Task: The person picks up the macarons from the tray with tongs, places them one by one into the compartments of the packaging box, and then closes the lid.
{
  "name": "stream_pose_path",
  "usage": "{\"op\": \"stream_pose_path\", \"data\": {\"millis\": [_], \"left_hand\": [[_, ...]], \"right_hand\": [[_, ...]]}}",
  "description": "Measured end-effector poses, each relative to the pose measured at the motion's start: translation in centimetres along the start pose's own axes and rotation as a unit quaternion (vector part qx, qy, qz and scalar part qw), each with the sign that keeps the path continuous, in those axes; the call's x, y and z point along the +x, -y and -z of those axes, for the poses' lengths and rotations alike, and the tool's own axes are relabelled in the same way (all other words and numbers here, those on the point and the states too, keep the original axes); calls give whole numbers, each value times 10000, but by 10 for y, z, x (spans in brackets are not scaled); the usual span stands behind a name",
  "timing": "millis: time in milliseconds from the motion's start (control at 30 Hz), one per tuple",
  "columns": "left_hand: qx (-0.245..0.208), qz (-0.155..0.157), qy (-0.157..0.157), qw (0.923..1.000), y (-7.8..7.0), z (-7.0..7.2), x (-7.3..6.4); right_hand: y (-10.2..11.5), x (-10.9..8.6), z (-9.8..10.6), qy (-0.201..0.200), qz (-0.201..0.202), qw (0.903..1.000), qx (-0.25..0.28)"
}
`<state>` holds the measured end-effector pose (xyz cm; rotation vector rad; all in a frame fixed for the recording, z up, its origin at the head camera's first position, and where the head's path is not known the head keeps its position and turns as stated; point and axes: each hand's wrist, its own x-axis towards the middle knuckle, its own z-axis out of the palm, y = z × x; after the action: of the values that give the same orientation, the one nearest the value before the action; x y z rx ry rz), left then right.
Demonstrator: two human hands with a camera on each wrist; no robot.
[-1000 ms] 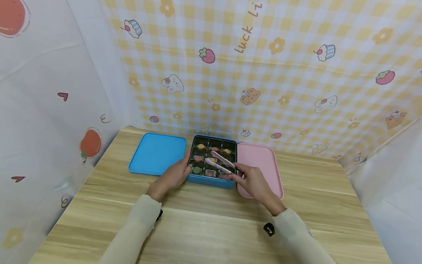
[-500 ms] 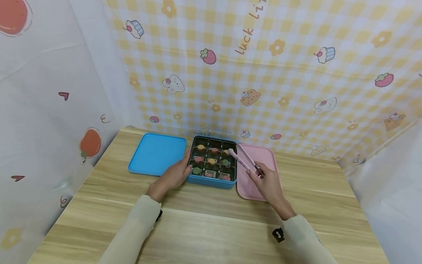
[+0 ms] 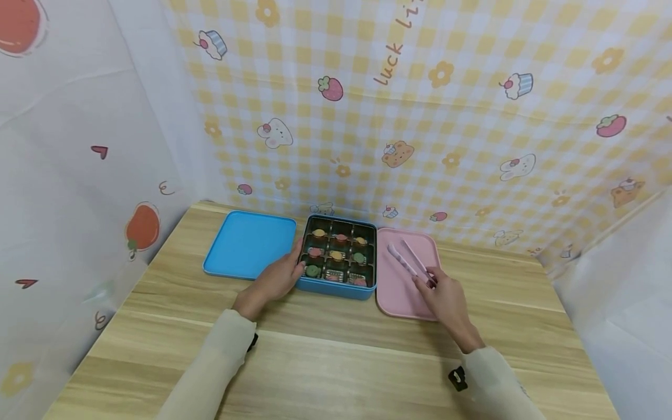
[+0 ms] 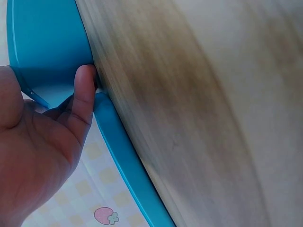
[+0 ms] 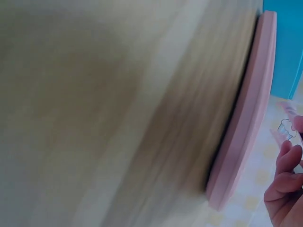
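Observation:
A blue box (image 3: 336,290) stands in the middle of the table, its dark insert divided into compartments with small round yellow, red and green pieces (image 3: 336,255). My left hand (image 3: 276,279) holds the box at its front left corner, thumb by the rim and fingers along the side. In the left wrist view, the little finger lies low against the blue wall. With my right hand (image 3: 445,297) I grip a pair of pale pink tongs (image 3: 405,261) over the pink tray (image 3: 397,294). The tongs' arms are spread, with nothing visible between their tips.
Left of the box lies a flat blue tray or lid (image 3: 252,245). The pink tray sits close against the box's right side. A checked yellow cloth (image 3: 362,186) hangs just behind, and white cloth (image 3: 105,245) walls the left side. Wooden tabletop (image 3: 336,361) extends in front.
The right hand has carried the tongs from above the box rightward to over the pink tray. The left hand and box have stayed put.

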<state>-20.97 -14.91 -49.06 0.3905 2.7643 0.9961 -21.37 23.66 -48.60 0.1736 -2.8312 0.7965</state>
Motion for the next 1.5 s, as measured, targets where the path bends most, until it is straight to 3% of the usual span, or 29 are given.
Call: {"op": "stream_pose_path", "data": {"millis": [233,600,1200,1300,1400,1500], "left_hand": [[33,71,35,10000,-1,1,0],[6,43,-43,10000,-1,0,0],[-15,47,-26,10000,-3,1,-1],[-35,-4,-108,9999,-4,1,-2],[-101,17,-272,9996,-5,1,-3],[8,36,-813,9967,-6,2,-6]], "right_hand": [[-4,-8,2,435,-218,9987,-173],[3,-9,3,1042,-940,9881,-629],[7,-11,3,1378,-922,9810,-1010],[16,-8,13,1388,-819,9801,-1162],[28,-3,22,1105,-634,9848,-1184],[44,0,24,707,-380,9930,-861]]}}
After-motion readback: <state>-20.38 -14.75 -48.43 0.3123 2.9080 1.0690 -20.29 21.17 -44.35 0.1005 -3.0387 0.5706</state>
